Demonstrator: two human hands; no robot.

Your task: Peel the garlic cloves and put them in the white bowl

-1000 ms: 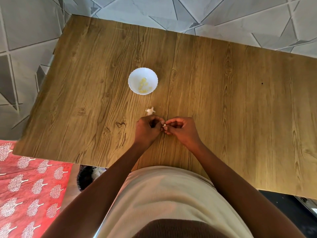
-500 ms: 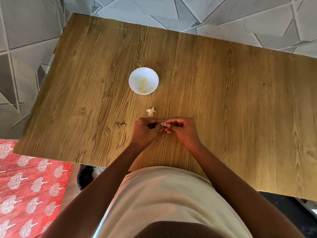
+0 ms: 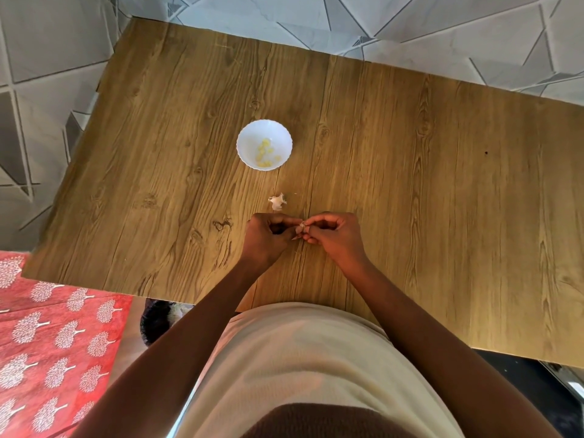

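Observation:
A small white bowl (image 3: 264, 144) stands on the wooden table (image 3: 410, 184), with several yellowish peeled garlic cloves (image 3: 265, 153) inside. Nearer to me, my left hand (image 3: 268, 237) and my right hand (image 3: 335, 235) meet fingertip to fingertip over the table. Between them they pinch one garlic clove (image 3: 300, 228), of which only a pale sliver shows. Both hands have their fingers curled. A scrap of white garlic skin (image 3: 277, 201) lies on the table just beyond my left hand.
The table's near edge runs just under my forearms. Grey patterned floor tiles (image 3: 47, 42) surround the table. A red cloth with white tree prints (image 3: 57, 343) lies at the lower left, and a dark round object (image 3: 158, 320) sits below the table edge.
Both hands stay together on the clove, with only small finger movements. The bowl and the skin scrap have not moved.

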